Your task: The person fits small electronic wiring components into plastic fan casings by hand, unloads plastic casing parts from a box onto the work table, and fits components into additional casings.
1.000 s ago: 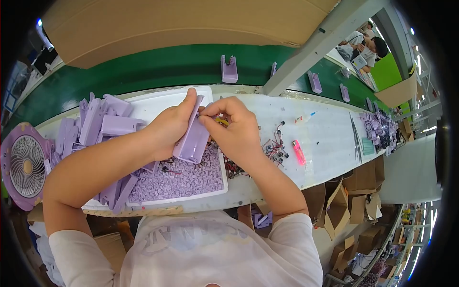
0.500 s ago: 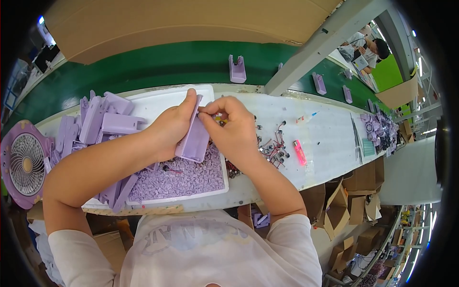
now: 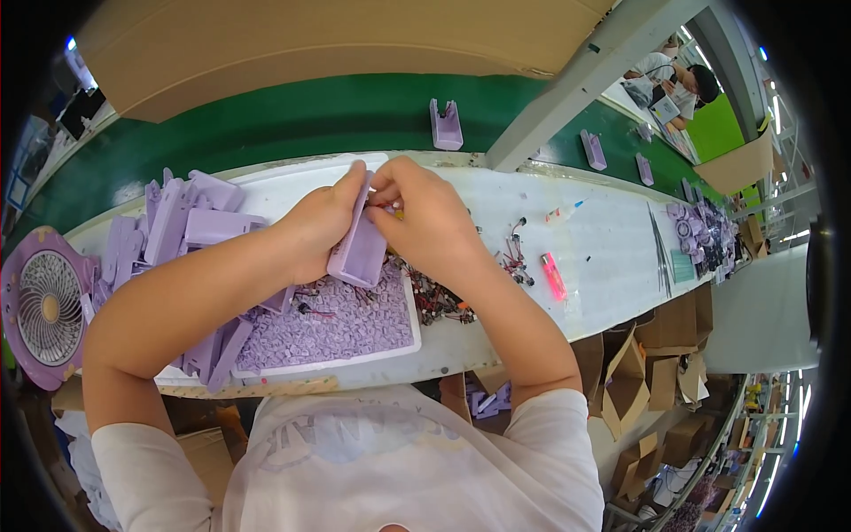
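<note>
My left hand (image 3: pixel 321 223) is wrapped around a lilac plastic housing (image 3: pixel 362 255), a long open shell held tilted over a white tray (image 3: pixel 416 330). At the shell's upper end, my right hand (image 3: pixel 424 211) has thumb and fingers pinched together. Some red and yellow shows at those fingertips, but what they grip is mostly hidden. Below the housing, many small lilac plastic pieces (image 3: pixel 328 341) fill the tray, with a few wired parts (image 3: pixel 310 308) lying on top. Beside the tray, under my right forearm, is a heap of small wired components (image 3: pixel 434 300).
More lilac housings (image 3: pixel 217 228) are piled at left, next to a purple fan (image 3: pixel 50 306). A pink lighter-like object (image 3: pixel 553 276) and a small white bottle (image 3: pixel 564 213) lie at right. Beyond runs a green belt (image 3: pixel 337 111) carrying shells, crossed by a grey post (image 3: pixel 585 89). A person sits far right.
The housing has turned so that more of its hollow inside shows. My right hand has shifted slightly, still at its upper end, and more of the wired heap is uncovered.
</note>
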### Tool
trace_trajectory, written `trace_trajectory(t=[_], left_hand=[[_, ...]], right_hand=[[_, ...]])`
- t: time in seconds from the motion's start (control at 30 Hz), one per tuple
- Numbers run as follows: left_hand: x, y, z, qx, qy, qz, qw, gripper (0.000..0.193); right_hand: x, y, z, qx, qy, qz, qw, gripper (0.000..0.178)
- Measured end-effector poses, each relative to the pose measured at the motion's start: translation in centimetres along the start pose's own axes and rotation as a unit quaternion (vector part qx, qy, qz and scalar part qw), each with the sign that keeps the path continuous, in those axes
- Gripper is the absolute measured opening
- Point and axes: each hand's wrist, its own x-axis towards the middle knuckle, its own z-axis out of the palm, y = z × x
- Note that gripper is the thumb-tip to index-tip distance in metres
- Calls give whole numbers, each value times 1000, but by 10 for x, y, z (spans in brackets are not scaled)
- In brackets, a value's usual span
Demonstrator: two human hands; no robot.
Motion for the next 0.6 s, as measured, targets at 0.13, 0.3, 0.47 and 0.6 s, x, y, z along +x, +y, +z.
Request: trace_trajectory(t=[0.13,0.3,0.47,0.6], left_hand=[[1,-2,-16,-57,-96,3,994,40],[-20,-7,-2,170,-65,90,979,56],[-21,-4,0,275,-15,105,956,65],[-24,6,-2,248,-35,132,959,64]], right_hand=[[3,-1,1,-49,1,15,999,24],[1,2,4,-95,8,6,995,28],[1,6,13,-151,47,-125,980,28],[3,2,8,-159,78,-149,973,27]])
